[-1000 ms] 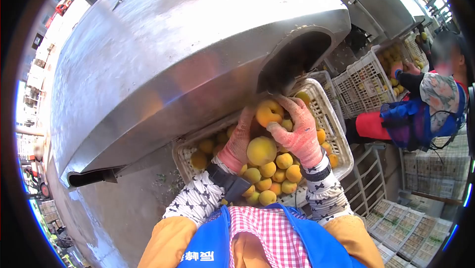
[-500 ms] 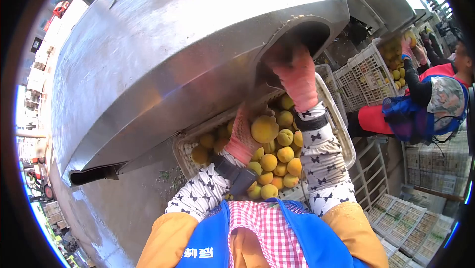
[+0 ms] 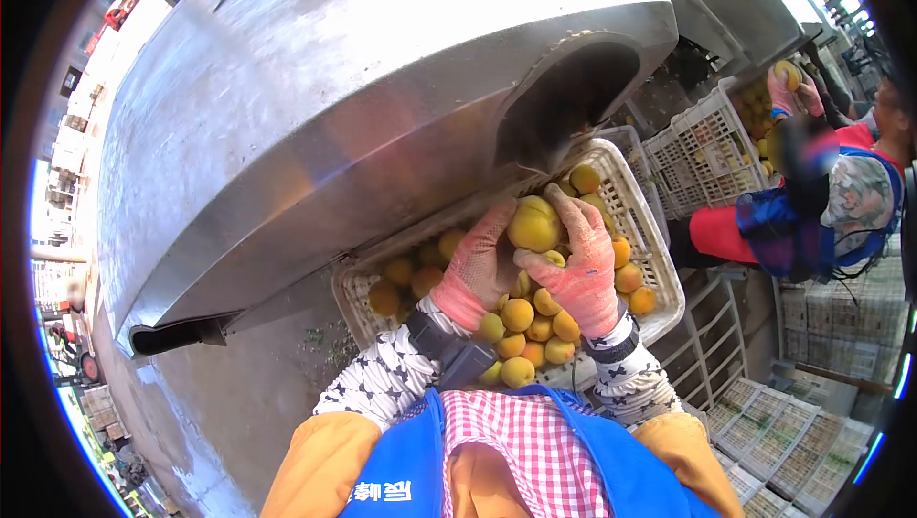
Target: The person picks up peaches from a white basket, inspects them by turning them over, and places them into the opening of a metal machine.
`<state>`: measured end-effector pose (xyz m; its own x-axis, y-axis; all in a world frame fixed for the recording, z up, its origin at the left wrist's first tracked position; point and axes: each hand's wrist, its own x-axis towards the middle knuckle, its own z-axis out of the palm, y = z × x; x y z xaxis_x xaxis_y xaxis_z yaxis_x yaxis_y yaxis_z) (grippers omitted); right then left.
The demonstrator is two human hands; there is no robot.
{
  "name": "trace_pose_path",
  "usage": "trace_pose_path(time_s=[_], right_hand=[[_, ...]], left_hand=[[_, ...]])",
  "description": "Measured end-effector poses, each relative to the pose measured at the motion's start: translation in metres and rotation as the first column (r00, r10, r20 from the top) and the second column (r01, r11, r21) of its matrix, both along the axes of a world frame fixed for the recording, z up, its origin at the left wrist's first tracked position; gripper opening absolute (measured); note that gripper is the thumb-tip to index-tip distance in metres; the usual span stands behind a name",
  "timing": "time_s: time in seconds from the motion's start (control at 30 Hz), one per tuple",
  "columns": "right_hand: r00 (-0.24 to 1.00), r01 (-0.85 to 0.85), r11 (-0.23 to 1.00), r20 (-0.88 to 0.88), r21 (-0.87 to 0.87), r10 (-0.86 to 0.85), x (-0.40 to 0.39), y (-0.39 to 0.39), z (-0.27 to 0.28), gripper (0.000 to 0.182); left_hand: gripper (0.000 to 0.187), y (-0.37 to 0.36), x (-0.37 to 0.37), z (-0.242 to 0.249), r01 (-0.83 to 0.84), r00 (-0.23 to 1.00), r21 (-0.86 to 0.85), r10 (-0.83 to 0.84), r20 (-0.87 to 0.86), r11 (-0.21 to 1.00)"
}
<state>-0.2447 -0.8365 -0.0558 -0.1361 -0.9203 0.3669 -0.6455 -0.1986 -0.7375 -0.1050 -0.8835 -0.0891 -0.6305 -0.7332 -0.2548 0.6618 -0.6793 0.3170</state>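
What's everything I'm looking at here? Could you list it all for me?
Metal machine: one, silver, fills the upper left; a dark chute opening sits above the crate.
Fruit crate: one, white plastic lattice, under the chute.
Fruit: many, yellow-orange, piled in that crate.
Held fruit: one, yellow, between both hands.
Second crate: white, to the right, with more yellow fruit.
Co-worker: one, in red and blue, at the far right, lifting a yellow fruit.
Stacked crates: several, white, lower right.
Apron: blue over pink check, bottom centre.
Left hand: pink glove, on the held fruit.
Right hand: pink glove, fingers over the same fruit.
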Motion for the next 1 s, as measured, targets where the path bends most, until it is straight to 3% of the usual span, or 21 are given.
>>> trace_pose_path(time_s=[0.1,0.17,0.23,0.27,0.3,0.33,0.37,0.4,0.43,0.5,0.53,0.6,0.63,0.67,0.73,0.77,0.83,0.9,0.93,0.97,1.0], right_hand=[[0.993,0.114,0.988,0.006,-0.104,-0.114,0.000,-0.024,0.004,0.076],[0.983,0.164,0.970,-0.055,-0.179,-0.176,-0.007,-0.058,0.000,0.071],[0.924,0.225,0.967,-0.287,-0.123,-0.251,-0.012,-0.099,-0.020,0.068],[0.885,0.197,0.967,-0.395,-0.163,-0.248,-0.012,-0.125,-0.033,0.064],[0.833,0.163,0.969,-0.500,-0.188,-0.237,-0.011,-0.139,-0.045,0.060],[0.838,0.164,0.973,-0.498,-0.160,-0.223,-0.016,-0.136,-0.040,0.060],[0.997,0.054,0.992,0.056,-0.117,-0.048,-0.026,-0.134,-0.018,0.053],[0.796,-0.056,0.989,0.592,-0.140,0.129,-0.036,-0.131,0.003,0.046],[0.895,0.006,0.991,0.443,-0.134,0.055,-0.043,-0.112,0.020,0.040],[0.935,-0.006,0.990,0.351,0.142,-0.045,-0.067,-0.080,0.000,0.037],[0.996,-0.071,0.939,0.079,0.337,0.047,-0.080,-0.069,-0.026,0.035],[0.904,0.029,0.769,-0.345,0.639,0.252,-0.075,-0.052,-0.061,0.032],[0.807,0.158,0.679,-0.490,0.717,0.330,-0.058,-0.047,-0.071,0.031],[0.809,0.160,0.676,-0.488,0.719,0.327,-0.048,-0.048,-0.097,0.031],[0.601,0.190,0.740,-0.673,0.645,0.432,-0.033,-0.054,-0.150,0.038],[0.608,0.185,0.739,-0.666,0.647,0.432,-0.031,-0.057,-0.148,0.038],[0.673,0.125,0.663,-0.555,0.738,0.490,-0.031,-0.061,-0.120,0.045],[0.729,0.066,0.656,-0.486,0.751,0.482,-0.051,-0.049,-0.093,0.058],[0.962,-0.193,0.693,-0.006,0.694,0.273,-0.064,-0.036,-0.090,0.070],[0.850,-0.373,0.772,0.522,0.515,0.063,-0.068,-0.023,-0.089,0.081],[0.853,-0.376,0.767,0.518,0.519,0.067,-0.066,-0.013,-0.083,0.081]], left_hand=[[0.048,-0.005,-0.008,0.009,-0.084,0.995,-0.025,0.082,-0.061,0.996],[0.046,-0.004,0.009,-0.031,-0.042,0.998,-0.050,0.043,0.037,0.998],[0.044,-0.002,0.019,-0.045,0.002,0.989,-0.068,0.008,0.146,0.998],[0.046,0.004,0.021,-0.047,0.016,0.890,-0.225,0.089,0.446,0.974],[0.048,0.015,0.024,-0.049,0.084,0.700,-0.353,0.197,0.686,0.932],[0.048,0.024,0.030,-0.047,0.086,0.693,-0.326,0.179,0.699,0.941],[0.052,0.023,0.036,-0.040,0.355,0.439,-0.313,0.139,0.888,0.881],[0.056,0.022,0.044,-0.038,0.590,0.141,-0.208,0.154,0.978,0.780],[0.056,0.024,0.056,-0.043,0.586,0.142,-0.202,0.146,0.979,0.784],[0.069,0.038,0.077,-0.061,0.947,0.137,-0.211,0.289,0.947,0.242],[0.069,0.050,0.076,-0.066,0.944,0.143,-0.215,0.279,0.950,0.249],[0.075,0.069,0.070,-0.073,0.999,0.037,-0.018,0.584,0.811,-0.038],[0.075,0.069,0.064,-0.076,0.999,0.036,-0.015,0.582,0.813,-0.041],[0.079,0.067,0.054,-0.079,0.999,0.024,0.009,0.591,0.806,-0.052],[0.083,0.060,0.031,-0.076,0.990,-0.039,0.113,0.600,0.799,-0.086],[0.083,0.054,0.023,-0.071,0.989,-0.046,0.122,0.599,0.800,-0.087],[0.078,0.045,0.010,-0.063,0.937,-0.127,0.286,0.568,0.813,-0.200],[0.071,0.046,0.017,-0.078,0.956,-0.109,0.240,0.554,0.825,-0.169],[0.069,0.050,0.020,-0.087,0.972,-0.086,0.188,0.533,0.842,-0.140],[0.068,0.054,0.021,-0.091,0.984,-0.061,0.137,0.506,0.860,-0.114],[0.067,0.057,0.015,-0.082,0.981,-0.099,0.173,0.548,0.830,-0.085]])
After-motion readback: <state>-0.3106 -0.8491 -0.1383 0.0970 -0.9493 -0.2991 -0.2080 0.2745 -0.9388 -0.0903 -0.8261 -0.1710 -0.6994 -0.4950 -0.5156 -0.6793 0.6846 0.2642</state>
